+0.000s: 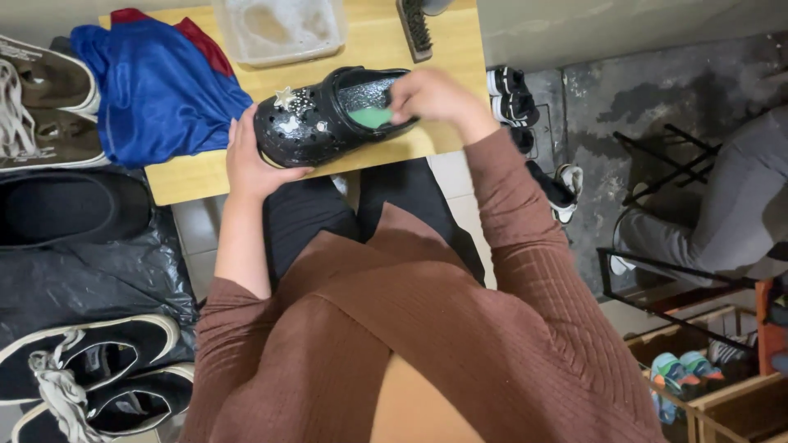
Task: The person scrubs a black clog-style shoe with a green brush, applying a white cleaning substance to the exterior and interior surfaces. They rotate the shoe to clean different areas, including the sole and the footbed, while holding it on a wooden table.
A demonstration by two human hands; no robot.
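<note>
Wooden and pale, the low table [205, 176] fills the top of my view, with a blue cloth [160, 86] spread over its left end and a clear plastic tub [279, 29] of cloudy, sudsy water at the far edge. Beside the tub lies a scrub brush [415, 29], bristles showing. At the near edge sits the black clog [316, 123], glittery, studded with small charms on its toe, lying across the table with the toe pointing left. My left hand [250, 160] cups the toe end, fingers curled around the sole, steadying it. My right hand [435, 97] is closed on a green sponge [371, 117], pressing it inside the heel opening. I judge the cleaning is underway: the inside is being wiped, and I cannot tell whether the outside has been done. Other shoes wait on the black plastic sheet [82, 279] to the left. Another person's grey-trousered leg [722, 213] shows at right.
</note>
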